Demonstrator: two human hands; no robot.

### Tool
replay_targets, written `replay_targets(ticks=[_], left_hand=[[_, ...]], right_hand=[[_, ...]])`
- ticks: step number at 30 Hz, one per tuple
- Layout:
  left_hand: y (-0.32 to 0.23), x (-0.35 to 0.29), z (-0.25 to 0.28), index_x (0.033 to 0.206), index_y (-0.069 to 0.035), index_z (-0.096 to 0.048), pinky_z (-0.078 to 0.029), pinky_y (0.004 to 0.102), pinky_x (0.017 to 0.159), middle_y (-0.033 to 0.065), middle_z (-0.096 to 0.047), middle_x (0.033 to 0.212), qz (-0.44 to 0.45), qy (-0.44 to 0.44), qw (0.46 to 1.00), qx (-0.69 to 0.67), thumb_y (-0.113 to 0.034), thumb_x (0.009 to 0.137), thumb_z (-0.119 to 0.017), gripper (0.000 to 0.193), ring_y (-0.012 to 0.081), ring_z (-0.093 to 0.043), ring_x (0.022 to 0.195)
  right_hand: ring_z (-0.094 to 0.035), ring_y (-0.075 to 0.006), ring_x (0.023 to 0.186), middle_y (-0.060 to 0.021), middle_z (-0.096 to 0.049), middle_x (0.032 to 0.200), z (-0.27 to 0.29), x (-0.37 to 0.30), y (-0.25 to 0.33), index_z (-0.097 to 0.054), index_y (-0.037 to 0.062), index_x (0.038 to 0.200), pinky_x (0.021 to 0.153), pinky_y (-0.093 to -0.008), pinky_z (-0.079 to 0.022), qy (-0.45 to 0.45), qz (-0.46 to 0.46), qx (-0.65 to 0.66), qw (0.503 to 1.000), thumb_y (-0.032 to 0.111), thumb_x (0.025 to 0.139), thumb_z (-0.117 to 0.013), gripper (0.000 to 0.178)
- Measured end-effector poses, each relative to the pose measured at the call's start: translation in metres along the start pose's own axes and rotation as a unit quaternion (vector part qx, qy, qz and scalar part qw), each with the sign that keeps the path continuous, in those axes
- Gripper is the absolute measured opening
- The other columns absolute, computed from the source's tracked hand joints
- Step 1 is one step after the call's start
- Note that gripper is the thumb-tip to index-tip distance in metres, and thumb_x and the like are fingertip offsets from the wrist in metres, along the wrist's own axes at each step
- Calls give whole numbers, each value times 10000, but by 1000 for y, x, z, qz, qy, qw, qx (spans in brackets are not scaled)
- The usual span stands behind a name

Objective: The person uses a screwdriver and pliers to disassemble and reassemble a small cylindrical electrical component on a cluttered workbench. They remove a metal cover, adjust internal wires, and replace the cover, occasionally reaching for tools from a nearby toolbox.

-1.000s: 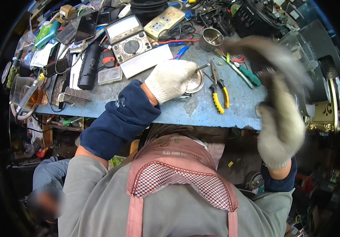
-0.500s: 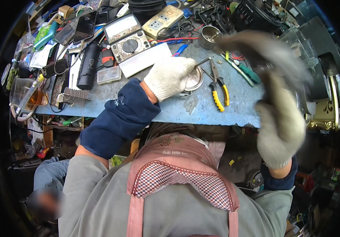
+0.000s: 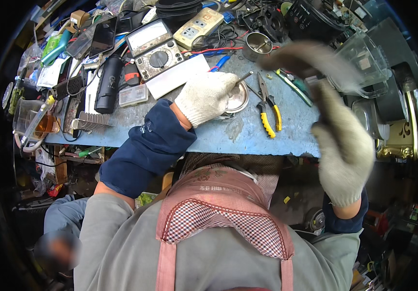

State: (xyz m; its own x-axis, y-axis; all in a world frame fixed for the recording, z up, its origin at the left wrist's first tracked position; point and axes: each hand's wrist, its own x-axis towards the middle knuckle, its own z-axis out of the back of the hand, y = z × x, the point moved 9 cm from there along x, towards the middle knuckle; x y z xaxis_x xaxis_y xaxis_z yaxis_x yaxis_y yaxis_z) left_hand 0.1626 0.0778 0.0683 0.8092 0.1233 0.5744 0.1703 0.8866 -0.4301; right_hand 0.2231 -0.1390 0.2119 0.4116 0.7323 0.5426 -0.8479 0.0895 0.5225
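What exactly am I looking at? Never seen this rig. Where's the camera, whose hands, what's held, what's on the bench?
There's no robot: a person is working by hand. The view comes from a wide fisheye camera on their head, looking down, so straight edges bend near the rim.

The white-gloved left hand grips a thin grey metal rod beside a round silver metal vessel. The white-gloved right hand holds a dark, motion-blurred tool, probably a hammer; blur hides its details.

On the blue workbench lie pliers with yellow-and-black handles, a dial multimeter with its lid open, a cream power strip and much clutter.
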Motion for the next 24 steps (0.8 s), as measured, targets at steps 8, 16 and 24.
replay_targets(ticks=[8, 16, 24], left_hand=[[1, 2, 4, 1031, -120, -739, -574, 437, 690, 125, -723, 856, -12, -25, 999, -17, -117, 958, -748, 74, 353, -729, 783], [-3, 3, 5, 1024, -109, -731, -575, 428, 701, 127, -722, 860, 0, 2, 1000, 1, -126, 963, -752, 66, 352, -727, 796], [2, -1, 0, 1009, -105, -724, -577, 440, 703, 131, -717, 854, -2, -12, 1000, 19, -131, 943, -764, 81, 362, -724, 796]], right_hand=[[-722, -267, 1297, -222, -647, 1571, 5, 13, 12, -581, -53, 1573, 992, -341, -591, 70, 7, -54, 996, -184, 952, -616, 636], [-720, -244, 1283, -193, -675, 1545, 10, 2, 17, -613, -21, 1561, 996, -368, -597, 24, 26, -34, 999, -215, 925, -624, 666], [-679, -290, 1394, -235, -700, 1487, 2, 3, 19, -595, -60, 1555, 1120, -384, -552, 61, 2, -48, 997, -218, 896, -621, 678]])
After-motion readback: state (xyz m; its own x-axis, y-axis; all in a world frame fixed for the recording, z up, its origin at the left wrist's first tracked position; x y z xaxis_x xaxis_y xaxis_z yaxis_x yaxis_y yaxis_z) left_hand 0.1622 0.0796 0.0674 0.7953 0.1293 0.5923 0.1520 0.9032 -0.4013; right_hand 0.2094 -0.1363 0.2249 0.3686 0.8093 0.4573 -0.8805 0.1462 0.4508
